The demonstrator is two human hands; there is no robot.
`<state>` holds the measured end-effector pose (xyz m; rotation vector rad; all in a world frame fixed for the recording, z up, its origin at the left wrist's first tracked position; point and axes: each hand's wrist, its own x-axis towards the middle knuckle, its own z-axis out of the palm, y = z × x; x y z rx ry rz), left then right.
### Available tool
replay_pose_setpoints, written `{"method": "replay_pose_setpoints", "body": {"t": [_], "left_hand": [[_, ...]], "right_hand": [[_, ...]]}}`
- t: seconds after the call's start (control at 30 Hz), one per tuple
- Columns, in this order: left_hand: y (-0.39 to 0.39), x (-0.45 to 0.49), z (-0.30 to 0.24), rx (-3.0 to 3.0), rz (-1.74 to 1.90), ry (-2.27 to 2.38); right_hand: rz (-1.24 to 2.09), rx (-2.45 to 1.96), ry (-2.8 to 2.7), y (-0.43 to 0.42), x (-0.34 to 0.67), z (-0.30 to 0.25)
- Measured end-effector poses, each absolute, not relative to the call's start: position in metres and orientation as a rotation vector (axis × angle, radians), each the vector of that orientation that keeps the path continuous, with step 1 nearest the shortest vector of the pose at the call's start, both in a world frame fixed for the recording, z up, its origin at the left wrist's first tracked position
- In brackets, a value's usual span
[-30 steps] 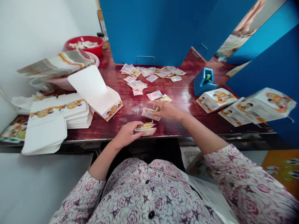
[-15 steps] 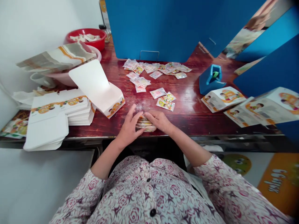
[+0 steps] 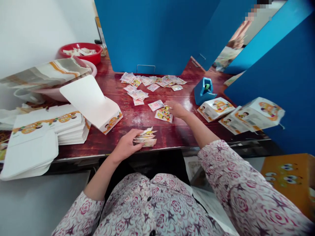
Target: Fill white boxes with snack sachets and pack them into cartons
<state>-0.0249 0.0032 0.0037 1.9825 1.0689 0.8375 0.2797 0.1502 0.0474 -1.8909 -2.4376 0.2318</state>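
Observation:
My left hand (image 3: 126, 144) is closed round a small stack of printed sachets (image 3: 145, 137) near the front edge of the dark red wooden table (image 3: 172, 131). My right hand (image 3: 177, 109) reaches forward and rests its fingers on two loose sachets (image 3: 163, 114) lying flat on the table; its fingertips are hidden, so its grip is unclear. A pink sachet (image 3: 156, 105) lies just behind them. Several more sachets (image 3: 152, 82) are scattered at the back by the blue partition.
An open white carton (image 3: 93, 103) stands left of centre beside a stack of flat cartons (image 3: 46, 126). Pink (image 3: 92, 67) and red (image 3: 81, 52) basins sit at back left. A blue tape dispenser (image 3: 204, 90) and filled cartons (image 3: 246, 114) lie right. Blue partitions (image 3: 152, 32) wall the back and right.
Half a second ago both hands squared the stack together. Now my right hand has left it and reached forward to the loose sachets, while my left keeps the stack.

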Motion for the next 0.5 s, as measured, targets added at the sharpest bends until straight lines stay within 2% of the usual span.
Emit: {"method": "replay_pose_setpoints", "body": {"t": [0.17, 0.27, 0.4, 0.5], "left_hand": [[0.003, -0.026, 0.002, 1.968, 0.834, 1.099], [0.003, -0.026, 0.002, 1.965, 0.825, 1.095], [0.003, -0.025, 0.004, 1.966, 0.800, 1.115], [0.004, -0.025, 0.006, 1.944, 0.788, 1.127]], "right_hand": [[0.201, -1.954, -2.685, 0.158, 0.284, 0.051], [0.214, -2.018, -2.559, 0.156, 0.288, 0.051], [0.443, -1.961, -2.178, 0.144, 0.295, 0.051], [0.534, -1.930, -2.225, 0.127, 0.288, 0.049]]}}
